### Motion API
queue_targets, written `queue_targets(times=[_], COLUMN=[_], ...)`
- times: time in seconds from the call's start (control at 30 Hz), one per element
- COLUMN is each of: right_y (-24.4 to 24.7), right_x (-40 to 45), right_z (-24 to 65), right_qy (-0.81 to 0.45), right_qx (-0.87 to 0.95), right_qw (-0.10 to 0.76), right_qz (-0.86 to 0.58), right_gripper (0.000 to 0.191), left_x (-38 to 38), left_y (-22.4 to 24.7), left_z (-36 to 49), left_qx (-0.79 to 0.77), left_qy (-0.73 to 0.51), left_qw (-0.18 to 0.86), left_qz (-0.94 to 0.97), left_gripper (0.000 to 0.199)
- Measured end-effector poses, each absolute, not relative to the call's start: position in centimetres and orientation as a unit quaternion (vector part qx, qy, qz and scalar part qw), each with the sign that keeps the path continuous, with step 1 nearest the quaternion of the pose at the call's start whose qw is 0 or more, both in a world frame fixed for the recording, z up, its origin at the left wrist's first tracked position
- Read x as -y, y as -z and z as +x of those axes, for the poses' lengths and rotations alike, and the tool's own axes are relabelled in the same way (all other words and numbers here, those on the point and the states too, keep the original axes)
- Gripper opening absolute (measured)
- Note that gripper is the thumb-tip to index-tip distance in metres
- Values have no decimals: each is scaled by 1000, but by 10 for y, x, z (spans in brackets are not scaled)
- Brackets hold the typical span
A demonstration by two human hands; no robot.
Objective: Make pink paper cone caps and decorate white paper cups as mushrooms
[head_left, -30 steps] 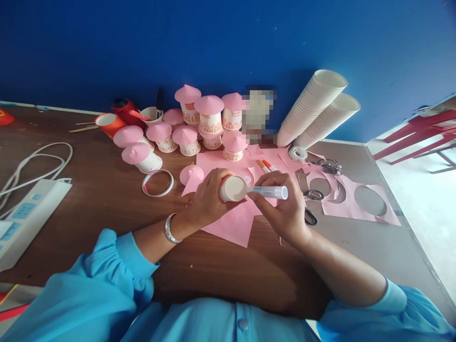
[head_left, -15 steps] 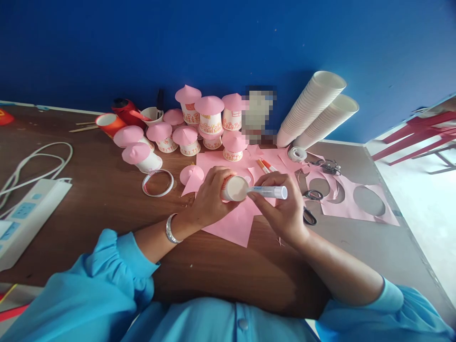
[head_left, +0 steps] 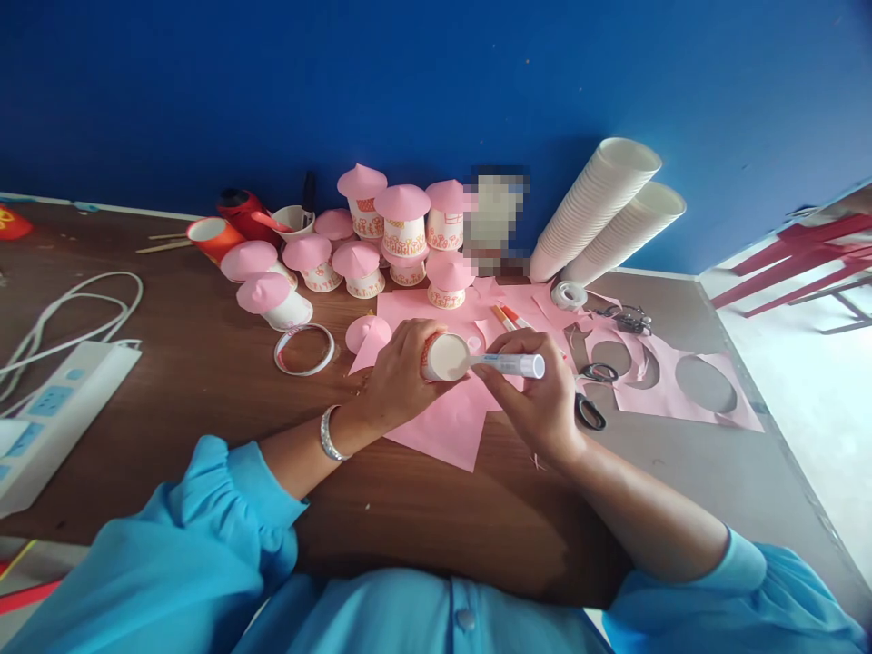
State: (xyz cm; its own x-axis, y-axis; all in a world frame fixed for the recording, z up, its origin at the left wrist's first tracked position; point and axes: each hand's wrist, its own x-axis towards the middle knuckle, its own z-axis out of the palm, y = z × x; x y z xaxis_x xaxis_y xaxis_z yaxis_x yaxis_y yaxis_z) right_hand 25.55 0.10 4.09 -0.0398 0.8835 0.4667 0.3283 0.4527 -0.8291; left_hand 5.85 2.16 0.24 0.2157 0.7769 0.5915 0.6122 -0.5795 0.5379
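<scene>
My left hand (head_left: 401, 372) is wrapped round a small paper cup (head_left: 450, 357) with red drawing on its side, its pale round end facing me. In my right hand (head_left: 538, 386) is a white tube (head_left: 510, 364), its far tip at the cup's rim. Pink paper (head_left: 446, 436) lies beneath both hands. Behind them stand several decorated cups with pink cone tops (head_left: 403, 218). Two orange-and-white markers (head_left: 508, 318) rest on the paper beyond my right hand.
Two tall stacks of paper cups (head_left: 596, 209) lean at the blue wall. To the right lie scissors (head_left: 590, 411), a tape roll (head_left: 568, 294) and cut pink paper (head_left: 688, 381). A tape ring (head_left: 303, 350) and power strip (head_left: 61, 413) are on the left.
The tube and my right hand have shifted very slightly left. My left hand still holds the cup in nearly the same place.
</scene>
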Motion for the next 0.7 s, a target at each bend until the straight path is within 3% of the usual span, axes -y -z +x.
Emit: queue_targets(times=[0.17, 0.37, 0.57, 0.7], right_y=[-36, -27, -20, -24], right_x=[-9, -14, -17, -17], right_z=[258, 256, 258, 260], right_qy=[-370, -548, -579, -584], right_qx=[586, 489, 460, 452], right_qw=[517, 546, 539, 548], right_qz=[-502, -403, -402, -392], right_gripper=[29, 29, 28, 29], left_x=[-22, -22, -21, -22], left_y=[-2, 3, 0, 1], left_z=[60, 62, 58, 57], left_qx=[-446, -437, -369, -378], left_qy=[-462, -465, -430, -441], left_qw=[106, 159, 234, 198], left_qz=[760, 753, 790, 790], left_gripper=[64, 65, 57, 63])
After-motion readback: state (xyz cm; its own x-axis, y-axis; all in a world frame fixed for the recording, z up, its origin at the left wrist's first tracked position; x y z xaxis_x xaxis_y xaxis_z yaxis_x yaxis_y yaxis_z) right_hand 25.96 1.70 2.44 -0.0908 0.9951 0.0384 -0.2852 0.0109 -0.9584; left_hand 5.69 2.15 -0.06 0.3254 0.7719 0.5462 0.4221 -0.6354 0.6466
